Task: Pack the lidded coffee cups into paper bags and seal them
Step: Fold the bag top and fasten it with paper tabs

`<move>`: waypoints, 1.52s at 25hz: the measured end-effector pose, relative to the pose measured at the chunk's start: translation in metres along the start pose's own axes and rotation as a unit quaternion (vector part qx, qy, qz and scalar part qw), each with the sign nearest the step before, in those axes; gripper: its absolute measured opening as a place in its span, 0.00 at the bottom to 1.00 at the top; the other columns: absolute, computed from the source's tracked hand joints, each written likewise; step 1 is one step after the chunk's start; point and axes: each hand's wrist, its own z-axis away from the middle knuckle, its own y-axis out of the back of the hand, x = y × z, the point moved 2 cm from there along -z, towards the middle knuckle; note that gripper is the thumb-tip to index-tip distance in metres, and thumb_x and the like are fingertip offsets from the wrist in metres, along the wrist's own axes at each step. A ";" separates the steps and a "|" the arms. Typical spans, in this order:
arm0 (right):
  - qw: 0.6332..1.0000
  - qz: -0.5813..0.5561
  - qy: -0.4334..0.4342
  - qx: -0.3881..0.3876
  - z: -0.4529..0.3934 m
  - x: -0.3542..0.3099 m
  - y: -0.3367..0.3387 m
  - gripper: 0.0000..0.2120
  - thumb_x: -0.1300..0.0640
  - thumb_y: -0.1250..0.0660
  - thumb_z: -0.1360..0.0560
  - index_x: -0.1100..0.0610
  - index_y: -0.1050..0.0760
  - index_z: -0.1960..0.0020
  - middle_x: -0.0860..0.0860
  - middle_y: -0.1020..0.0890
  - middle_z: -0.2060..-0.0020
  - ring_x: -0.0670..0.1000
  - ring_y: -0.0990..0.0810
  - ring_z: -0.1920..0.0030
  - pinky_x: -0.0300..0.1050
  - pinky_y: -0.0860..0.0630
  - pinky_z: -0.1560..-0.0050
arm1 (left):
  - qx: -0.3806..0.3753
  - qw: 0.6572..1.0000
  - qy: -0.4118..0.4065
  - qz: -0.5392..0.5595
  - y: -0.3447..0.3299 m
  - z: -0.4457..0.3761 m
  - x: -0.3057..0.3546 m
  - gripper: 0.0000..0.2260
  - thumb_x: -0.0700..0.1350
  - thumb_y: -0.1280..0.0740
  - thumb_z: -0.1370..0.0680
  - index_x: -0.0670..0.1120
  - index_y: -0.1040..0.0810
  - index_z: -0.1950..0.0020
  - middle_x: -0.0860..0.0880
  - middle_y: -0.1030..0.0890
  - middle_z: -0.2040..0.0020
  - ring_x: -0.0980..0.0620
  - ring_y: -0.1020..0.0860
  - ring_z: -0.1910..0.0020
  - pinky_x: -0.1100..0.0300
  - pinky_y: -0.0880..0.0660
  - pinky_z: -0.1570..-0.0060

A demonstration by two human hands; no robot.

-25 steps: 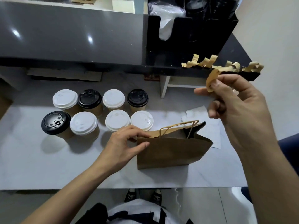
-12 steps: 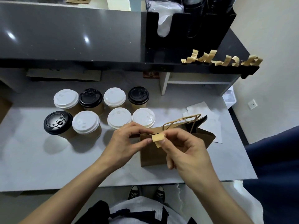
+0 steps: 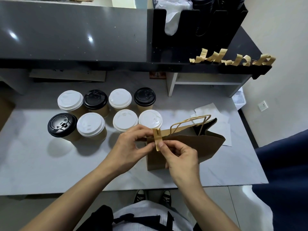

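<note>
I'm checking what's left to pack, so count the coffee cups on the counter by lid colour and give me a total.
White-lidded cups: 5
Black-lidded cups: 3
Total: 8 cups standing on the counter, left of the paper bag. Whatever is inside the bag is hidden.

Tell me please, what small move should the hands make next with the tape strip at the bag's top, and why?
Probably press the tape strip down flat over the paper bag's folded top edge. The right hand pinches the strip's lower end, the left hand holds the bag's top corner, and the strip's lower end looks not yet stuck down. The bag's far end beside the handles gapes open.
</note>
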 end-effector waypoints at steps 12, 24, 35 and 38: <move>0.998 0.048 0.001 0.032 -0.004 0.006 -0.001 0.04 0.48 0.25 0.26 0.47 0.15 0.58 0.43 0.16 0.67 0.40 0.22 0.69 0.33 0.27 0.67 | -0.003 1.000 -0.003 -0.018 0.002 -0.001 0.001 0.12 0.40 0.25 0.24 0.51 0.15 0.42 0.54 0.19 0.47 0.51 0.19 0.46 0.62 0.23 0.46; 0.997 0.065 -0.002 0.028 -0.002 0.004 -0.002 0.07 0.47 0.25 0.26 0.49 0.15 0.58 0.39 0.16 0.67 0.34 0.20 0.63 0.28 0.28 0.67 | 0.037 0.999 0.002 -0.021 -0.002 -0.001 0.003 0.04 0.45 0.27 0.22 0.48 0.14 0.49 0.54 0.18 0.51 0.50 0.18 0.51 0.59 0.21 0.51; 0.994 0.103 -0.023 0.022 -0.007 0.012 0.003 0.16 0.41 0.24 0.29 0.52 0.17 0.66 0.44 0.23 0.78 0.41 0.29 0.75 0.32 0.34 0.74 | 0.057 0.998 0.008 -0.029 -0.004 -0.001 0.005 0.02 0.44 0.27 0.22 0.47 0.15 0.52 0.55 0.18 0.53 0.51 0.18 0.52 0.62 0.22 0.53; 0.994 0.107 -0.025 0.013 -0.010 0.017 0.004 0.17 0.41 0.24 0.29 0.52 0.18 0.67 0.44 0.24 0.78 0.42 0.30 0.76 0.36 0.33 0.73 | 0.060 0.998 0.016 -0.031 -0.004 -0.002 0.005 0.02 0.43 0.26 0.22 0.46 0.15 0.53 0.55 0.18 0.53 0.52 0.18 0.52 0.66 0.24 0.53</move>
